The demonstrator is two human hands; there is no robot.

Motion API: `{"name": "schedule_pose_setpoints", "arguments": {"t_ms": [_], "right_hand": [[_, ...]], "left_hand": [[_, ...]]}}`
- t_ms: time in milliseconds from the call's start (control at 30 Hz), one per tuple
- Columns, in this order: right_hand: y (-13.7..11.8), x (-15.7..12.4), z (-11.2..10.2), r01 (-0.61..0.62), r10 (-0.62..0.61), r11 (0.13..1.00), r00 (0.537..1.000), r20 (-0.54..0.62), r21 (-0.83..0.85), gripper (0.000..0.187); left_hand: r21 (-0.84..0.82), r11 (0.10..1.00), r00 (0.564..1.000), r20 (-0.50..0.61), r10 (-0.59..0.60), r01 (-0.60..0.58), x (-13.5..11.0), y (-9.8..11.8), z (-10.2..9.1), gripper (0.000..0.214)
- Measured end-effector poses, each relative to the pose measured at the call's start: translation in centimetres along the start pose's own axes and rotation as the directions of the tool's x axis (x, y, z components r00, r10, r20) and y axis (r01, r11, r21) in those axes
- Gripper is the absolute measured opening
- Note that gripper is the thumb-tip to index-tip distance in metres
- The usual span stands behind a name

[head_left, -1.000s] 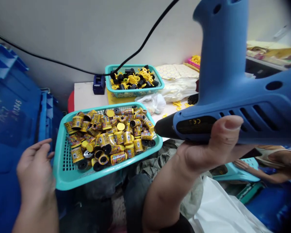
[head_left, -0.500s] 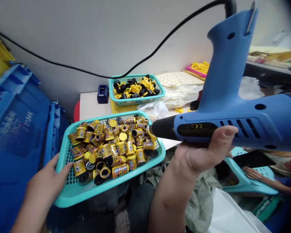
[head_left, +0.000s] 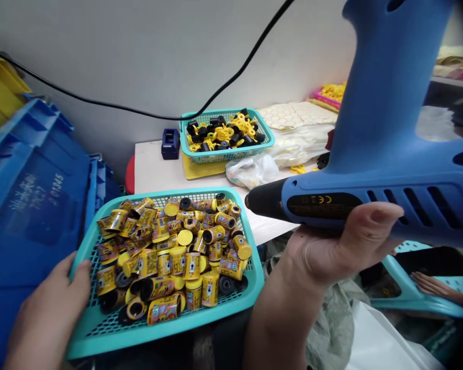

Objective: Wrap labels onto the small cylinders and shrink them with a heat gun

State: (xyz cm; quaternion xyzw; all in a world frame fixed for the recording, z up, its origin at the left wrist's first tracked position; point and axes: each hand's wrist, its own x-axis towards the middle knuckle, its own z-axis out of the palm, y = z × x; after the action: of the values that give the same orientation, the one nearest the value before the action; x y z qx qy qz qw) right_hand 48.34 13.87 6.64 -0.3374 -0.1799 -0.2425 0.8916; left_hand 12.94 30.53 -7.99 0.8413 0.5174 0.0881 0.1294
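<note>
My left hand [head_left: 54,303] grips the left rim of a turquoise plastic basket [head_left: 165,336], thumb over the edge. Heaped in it are many small yellow printed cylinders [head_left: 185,262], some with yellow caps and some showing dark open ends. My right hand [head_left: 343,241] is closed round the body of a blue heat gun [head_left: 381,169], held upside down with its handle up. The gun's black nozzle [head_left: 266,200] points left, just past the basket's right rim. Most of my right fingers are hidden behind the gun.
Behind, a second turquoise basket [head_left: 227,154] of black and yellow parts stands on a white table [head_left: 154,174] beside a dark blue tape dispenser [head_left: 170,144]. Blue crates [head_left: 34,216] line the left. A black cord [head_left: 231,79] hangs across. At right, another person's hand [head_left: 432,283] rests near a turquoise stool [head_left: 401,288].
The basket, with my left hand on it, has come lower and closer. The heat gun appears larger and slightly further right, its nozzle now apart from the cylinders. The view has shifted a little.
</note>
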Motion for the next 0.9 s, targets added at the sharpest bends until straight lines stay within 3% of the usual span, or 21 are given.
{"name": "schedule_pose_setpoints", "arguments": {"t_ms": [67,100,200,333,467,633,733,900], "right_hand": [[0.1,0.0,0.0,0.0,0.0,1.0,1.0,0.002,0.022,0.045],[0.1,0.0,0.1,0.0,0.0,1.0,1.0,0.008,0.024,0.047],[0.0,-0.2,0.3,-0.007,0.006,1.0,0.999,0.037,0.016,0.051],[-0.3,-0.6,0.9,-0.029,0.031,0.998,0.999,0.025,-0.061,0.037],[-0.6,-0.8,1.2,-0.05,0.05,0.99,0.999,0.002,-0.136,0.033],[-0.9,-1.3,1.3,-0.126,0.137,0.981,0.988,0.065,-0.15,0.028],[-1.1,-2.1,1.7,-0.133,0.145,0.985,0.984,0.103,-0.113,0.032],[-1.5,-3.5,2.7,-0.125,0.179,0.961,0.962,0.208,-0.248,0.047]], "left_hand": [[-0.013,0.965,0.947,-0.188,-0.261,0.263,0.0,0.3,0.0,0.053],[-0.032,0.945,0.916,-0.237,-0.324,0.326,0.0,0.5,0.0,0.051],[-0.044,0.962,0.929,-0.254,-0.27,0.268,0.1,1.2,-0.2,0.045],[-0.023,0.98,0.948,-0.251,-0.196,0.196,0.1,2.5,-0.9,0.044],[-0.014,0.967,0.949,-0.189,-0.253,0.255,-0.2,4.0,-1.7,0.048],[0.006,0.954,0.941,-0.164,-0.295,0.3,-0.5,5.4,-2.4,0.044],[0.001,0.953,0.943,-0.148,-0.299,0.302,-0.6,5.7,-2.6,0.05],[-0.005,0.96,0.944,-0.183,-0.275,0.279,-0.6,5.6,-2.5,0.047]]}}
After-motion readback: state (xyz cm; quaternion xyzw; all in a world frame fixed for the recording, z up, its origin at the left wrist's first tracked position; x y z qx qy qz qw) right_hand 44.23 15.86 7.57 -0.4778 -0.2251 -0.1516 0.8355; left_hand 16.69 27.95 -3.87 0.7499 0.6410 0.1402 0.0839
